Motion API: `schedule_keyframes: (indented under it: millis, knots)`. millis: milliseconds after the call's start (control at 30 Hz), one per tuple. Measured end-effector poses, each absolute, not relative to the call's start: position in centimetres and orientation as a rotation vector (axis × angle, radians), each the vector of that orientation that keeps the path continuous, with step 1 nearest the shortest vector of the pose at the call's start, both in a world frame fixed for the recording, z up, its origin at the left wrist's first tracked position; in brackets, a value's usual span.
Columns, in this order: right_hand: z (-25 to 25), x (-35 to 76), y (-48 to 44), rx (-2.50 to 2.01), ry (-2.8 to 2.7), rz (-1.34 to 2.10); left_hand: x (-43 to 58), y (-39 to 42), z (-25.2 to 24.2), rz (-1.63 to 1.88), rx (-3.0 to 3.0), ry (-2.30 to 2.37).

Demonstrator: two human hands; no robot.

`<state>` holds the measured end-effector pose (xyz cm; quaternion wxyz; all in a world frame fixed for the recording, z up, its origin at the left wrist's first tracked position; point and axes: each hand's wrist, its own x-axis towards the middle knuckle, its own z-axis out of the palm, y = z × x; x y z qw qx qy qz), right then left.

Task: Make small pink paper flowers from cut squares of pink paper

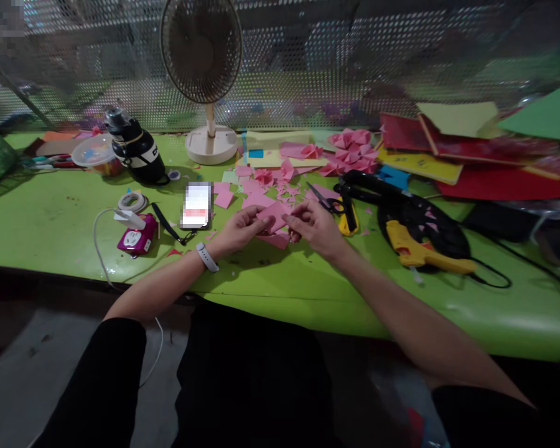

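Note:
A square of pink paper (pixel 276 214) is held between my two hands, just above the green tabletop. My left hand (pixel 243 229) pinches its left side, thumb on top. At its right side, my right hand (pixel 315 228) grips the edge between thumb and fingers. Another pink paper piece (pixel 278 239) lies beneath, partly covered by the held one. Pink paper scraps (pixel 287 191) and folded pink paper flowers (pixel 352 149) spread out beyond my hands. Black-handled scissors (pixel 325 199) and a yellow box cutter (pixel 349 218) rest close to my right hand.
On the left are a phone (pixel 196 205), a purple power adapter (pixel 138 236), a tape roll (pixel 132 201) and a black bottle (pixel 139 149). A fan (pixel 211 144) stands at the back. To the right lie a yellow glue gun (pixel 420 252) and stacked coloured paper (pixel 490 180).

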<state>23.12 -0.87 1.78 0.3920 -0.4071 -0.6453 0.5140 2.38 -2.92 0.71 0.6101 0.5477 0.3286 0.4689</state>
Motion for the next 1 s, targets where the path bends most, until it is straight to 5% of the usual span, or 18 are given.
schedule_keyframes:
  millis: [1000]
  knots:
    - [1.6,21.8,-2.0,-0.838,-1.522,1.517,2.9,-4.1,0.9,1.250,1.386,0.996]
